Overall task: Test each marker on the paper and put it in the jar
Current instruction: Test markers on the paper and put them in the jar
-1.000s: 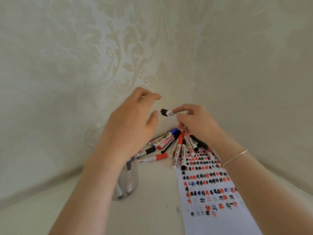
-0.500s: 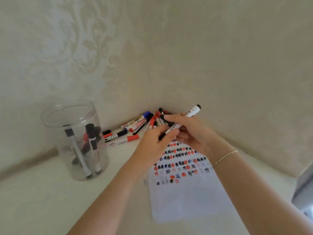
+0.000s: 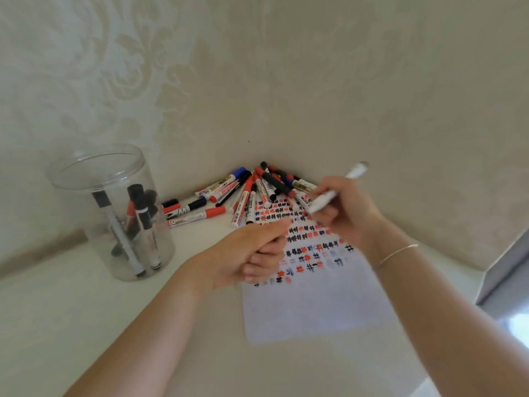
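My right hand [image 3: 343,219] grips a white marker [image 3: 333,196] slanted over the top of the paper [image 3: 309,310], its lower end near the rows of red, black and blue test marks. My left hand [image 3: 252,250] hovers over the paper's left edge, fingers curled and thumb pressed to the forefinger; the marker's black cap seems to be inside it but is hidden. A clear jar [image 3: 71,179] with several markers stands at the left. A pile of markers [image 3: 243,193] lies in the corner.
Two patterned walls meet just behind the marker pile. A grey box-like object [image 3: 503,270] stands at the right edge. The white tabletop [image 3: 86,325] extends toward me in front of the jar.
My left hand has pulled back from the marker's lower end toward me, curled. My right hand has tilted the marker and carried it right, over the paper. The view has shifted right and down.
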A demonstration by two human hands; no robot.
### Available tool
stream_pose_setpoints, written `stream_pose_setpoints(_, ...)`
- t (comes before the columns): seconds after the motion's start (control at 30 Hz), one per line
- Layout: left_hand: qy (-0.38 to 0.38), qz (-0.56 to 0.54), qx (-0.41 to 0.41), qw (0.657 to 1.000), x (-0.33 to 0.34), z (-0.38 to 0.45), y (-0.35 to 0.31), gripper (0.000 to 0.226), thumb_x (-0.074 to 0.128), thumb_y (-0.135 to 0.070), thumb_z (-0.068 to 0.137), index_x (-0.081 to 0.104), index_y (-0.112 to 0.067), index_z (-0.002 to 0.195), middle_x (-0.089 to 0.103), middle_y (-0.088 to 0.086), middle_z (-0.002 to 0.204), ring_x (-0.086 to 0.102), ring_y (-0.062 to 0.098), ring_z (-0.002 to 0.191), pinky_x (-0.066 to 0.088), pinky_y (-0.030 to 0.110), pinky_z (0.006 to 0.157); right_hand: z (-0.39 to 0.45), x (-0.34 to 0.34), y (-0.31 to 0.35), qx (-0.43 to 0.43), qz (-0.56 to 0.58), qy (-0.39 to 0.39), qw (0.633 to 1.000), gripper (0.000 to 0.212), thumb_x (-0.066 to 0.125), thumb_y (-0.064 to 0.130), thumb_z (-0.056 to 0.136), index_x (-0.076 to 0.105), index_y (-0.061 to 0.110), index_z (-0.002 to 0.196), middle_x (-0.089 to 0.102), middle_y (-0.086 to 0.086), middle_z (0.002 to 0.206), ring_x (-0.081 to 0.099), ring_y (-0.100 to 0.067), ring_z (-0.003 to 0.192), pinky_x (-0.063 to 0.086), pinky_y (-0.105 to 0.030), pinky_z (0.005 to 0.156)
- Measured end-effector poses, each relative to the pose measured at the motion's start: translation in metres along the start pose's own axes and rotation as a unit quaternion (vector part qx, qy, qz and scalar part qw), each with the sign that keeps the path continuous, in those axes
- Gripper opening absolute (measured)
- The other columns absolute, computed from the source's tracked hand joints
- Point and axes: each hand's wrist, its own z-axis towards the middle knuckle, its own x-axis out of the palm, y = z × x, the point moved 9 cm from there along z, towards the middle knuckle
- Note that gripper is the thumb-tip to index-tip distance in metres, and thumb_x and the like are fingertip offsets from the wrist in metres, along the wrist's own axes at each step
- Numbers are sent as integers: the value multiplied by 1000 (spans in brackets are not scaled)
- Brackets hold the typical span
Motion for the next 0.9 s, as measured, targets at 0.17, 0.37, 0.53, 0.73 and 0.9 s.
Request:
stream_pose_setpoints(0.17,-136,111,5,984,-54,-10,10,49,49,-59,81,37,-17,59,32,-3,49,28,13,43,32,20,46,-4,-39,16,-27,-51,-53,997,11,63,7,87,54,2,82,60,-12,69,58,-20,51,52,-25,48)
stream_pose_setpoints(0.37,-198,426,-5,883,-55,9,9,40,60,-48,88,40,-18,69,40,-3,64,36,11,57,28,23,53,-22,-6,-43,18,-178,-60,982,18,73,6,79,56,1,82,63,-12,63,59,-20,49,53,-26,48)
stream_pose_setpoints(0.53,-193,487,-16,852,-52,11,18,37,59,-50,88,39,-23,71,47,-3,70,40,10,58,30,23,53,-30,-18,-57,-51,-291,-175,939,31,64,2,78,43,14,59,50,-4,50,44,-15,45,37,-19,42)
stream_pose_setpoints(0.73,-197,498,-22,844,-53,13,21,37,57,-54,87,39,-24,72,47,-5,68,41,9,58,29,22,52,-33,-22,-57,-72,-313,-210,923,32,64,1,78,39,12,61,44,-5,57,41,-18,52,35,-27,49)
stream_pose_setpoints(0.9,-202,494,-16,846,-55,14,22,39,58,-54,86,38,-24,71,47,-5,68,41,10,57,29,25,52,-33,-21,-59,-77,-346,-206,912,27,63,3,80,42,9,63,47,-7,59,42,-17,49,35,-23,41)
